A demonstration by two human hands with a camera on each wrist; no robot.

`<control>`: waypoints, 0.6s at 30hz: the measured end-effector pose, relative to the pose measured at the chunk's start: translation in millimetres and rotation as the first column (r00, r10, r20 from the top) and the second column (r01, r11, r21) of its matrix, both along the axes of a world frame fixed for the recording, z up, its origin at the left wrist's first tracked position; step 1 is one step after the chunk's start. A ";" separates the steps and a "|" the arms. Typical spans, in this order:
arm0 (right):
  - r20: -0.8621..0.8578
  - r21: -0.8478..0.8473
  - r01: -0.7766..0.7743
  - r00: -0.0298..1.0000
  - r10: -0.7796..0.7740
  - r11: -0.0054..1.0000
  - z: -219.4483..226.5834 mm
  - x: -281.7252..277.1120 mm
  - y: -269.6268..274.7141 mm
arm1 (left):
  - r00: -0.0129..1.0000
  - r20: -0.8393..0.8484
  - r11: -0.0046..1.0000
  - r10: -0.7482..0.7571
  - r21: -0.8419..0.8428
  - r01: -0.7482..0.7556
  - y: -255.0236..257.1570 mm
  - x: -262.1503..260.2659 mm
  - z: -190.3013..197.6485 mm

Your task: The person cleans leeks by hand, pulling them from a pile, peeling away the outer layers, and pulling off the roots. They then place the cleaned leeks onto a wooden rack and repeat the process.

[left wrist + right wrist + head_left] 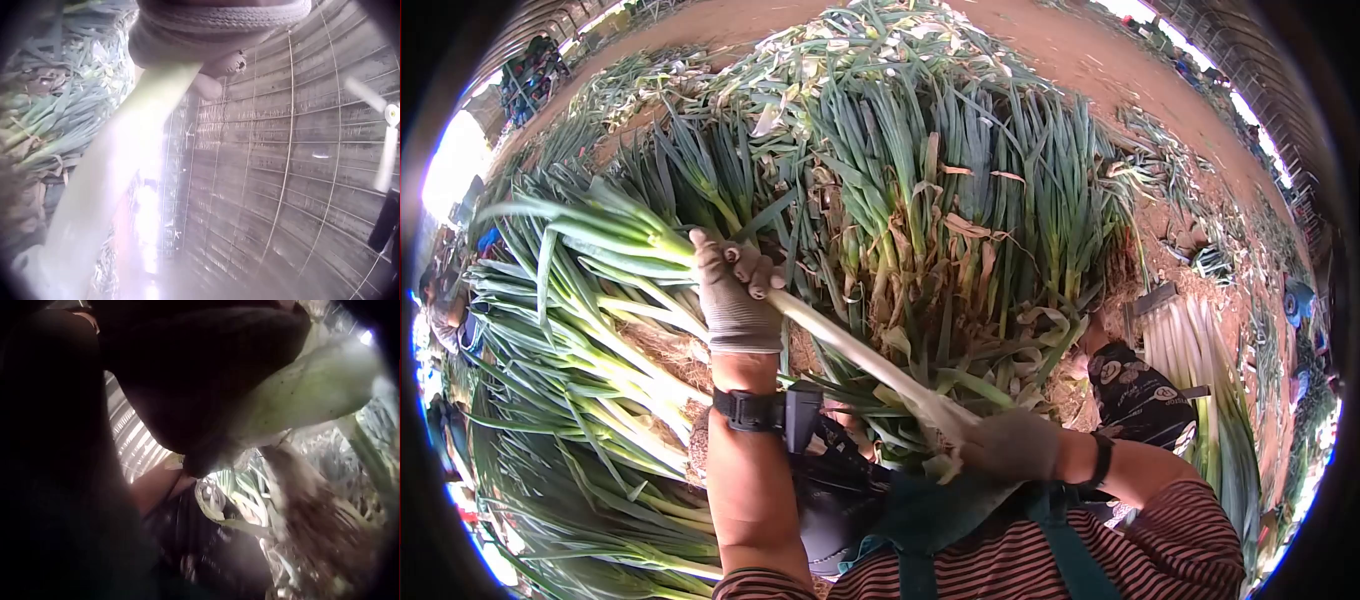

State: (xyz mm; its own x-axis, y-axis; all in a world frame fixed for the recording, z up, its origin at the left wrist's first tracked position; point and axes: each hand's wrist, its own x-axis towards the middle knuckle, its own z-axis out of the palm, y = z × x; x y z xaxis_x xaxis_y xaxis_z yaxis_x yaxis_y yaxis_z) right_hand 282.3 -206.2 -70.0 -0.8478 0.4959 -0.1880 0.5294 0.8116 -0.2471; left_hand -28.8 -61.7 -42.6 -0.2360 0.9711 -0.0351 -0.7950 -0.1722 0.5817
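A long green onion (850,345) with a pale shaft slants across the person's lap. My gloved left hand (740,290) grips it where the shaft turns into green leaves, which spread out to the left. At the lower, root end, my gloved right hand (1015,447) holds the shaft, with loose pale skin beside the fingers. In the left wrist view the shaft (119,144) runs down from the glove, blurred and bright. The right wrist view has the onion's base (312,387) coming out of the dark, shaded hand, and brown stringy roots (312,512) below it.
Upright green onions (970,180) stand packed in front. More onions lie piled on the left (600,350). At the right lies a row of clean white-shafted onions (1185,345). A heap of leaf scraps (880,40) covers ground beyond, on bare soil.
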 end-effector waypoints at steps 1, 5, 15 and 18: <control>0.162 -0.083 0.085 0.984 -0.071 0.993 -0.7 11.2 -6.1 | 1.000 0.000 1.000 0.005 -0.029 -0.005 -3.3 -1.0 0.2; 0.084 0.016 0.132 0.988 -0.133 0.991 0.9 59.7 -22.4 | 0.999 -0.027 0.996 0.025 -0.084 -0.027 -6.9 -7.8 -0.4; 0.776 -0.169 0.384 0.620 -0.118 0.908 -58.1 161.4 -43.5 | 0.948 -0.119 0.948 0.295 0.161 -0.275 -16.0 -88.9 26.4; 0.598 -0.005 0.413 0.731 -0.328 0.911 -29.4 149.5 -26.7 | 0.936 -0.172 0.940 0.307 0.209 -0.270 -31.0 -64.9 35.7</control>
State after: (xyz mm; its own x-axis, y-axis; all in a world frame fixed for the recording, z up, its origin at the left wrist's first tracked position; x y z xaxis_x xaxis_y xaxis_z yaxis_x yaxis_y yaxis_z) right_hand 431.8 -232.8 -99.4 -0.3132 0.6827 -0.6602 0.8562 0.5038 0.1148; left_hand -93.7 -92.7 -6.9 -0.4912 0.8455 0.2095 -0.5661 -0.4927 0.6609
